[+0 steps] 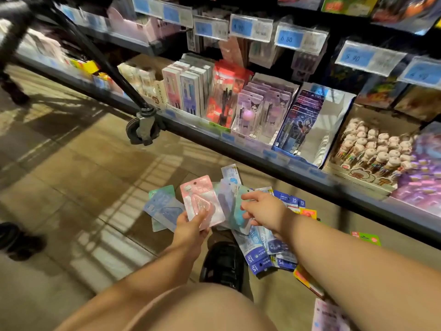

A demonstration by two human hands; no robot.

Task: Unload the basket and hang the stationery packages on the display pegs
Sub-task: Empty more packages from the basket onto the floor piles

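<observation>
My left hand [192, 226] grips a fan of blister packages low over the floor [71, 187]. The pink package [202, 201] is on top under my thumb, with a pale blue package [164, 212] behind it. My right hand [261, 209] has its fingers curled at a teal package [238, 211] in the fan; with the blur I cannot tell if it pinches. Blue "15" packages [262, 258] lie on the floor beside my black shoe [223, 263].
</observation>
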